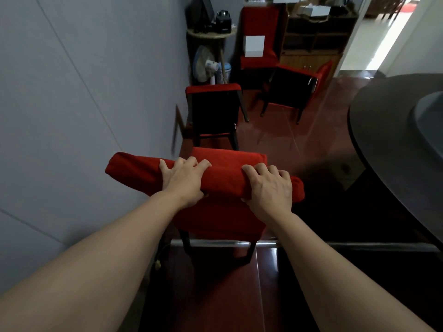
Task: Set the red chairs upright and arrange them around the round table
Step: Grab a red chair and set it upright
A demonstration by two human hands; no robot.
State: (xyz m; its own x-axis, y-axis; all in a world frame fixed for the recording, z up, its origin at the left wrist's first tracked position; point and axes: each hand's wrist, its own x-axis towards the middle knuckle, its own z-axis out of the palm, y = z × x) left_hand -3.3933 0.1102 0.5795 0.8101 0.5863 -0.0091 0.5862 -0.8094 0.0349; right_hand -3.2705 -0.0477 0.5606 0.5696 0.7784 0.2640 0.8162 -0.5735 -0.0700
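Note:
A red chair point(223, 212) stands upright right in front of me, its back toward me. My left hand point(184, 180) and my right hand point(268, 188) both grip the padded top of its backrest. Beyond it, by the wall, a second red chair point(213, 111) lies tipped over with its black underside facing me. A third red chair point(294, 89) lies tipped further back to the right. A fourth red chair point(260, 44) stands upright at the far end with a white box on its seat. The dark round table point(374, 130) is at the right edge.
A grey wall point(84, 104) runs close along the left. At the back stand a small round side table point(211, 33) with dark appliances, a white fan point(207, 67) and a wooden shelf cabinet point(314, 37). Red floor point(299, 144) lies between the chairs and the table.

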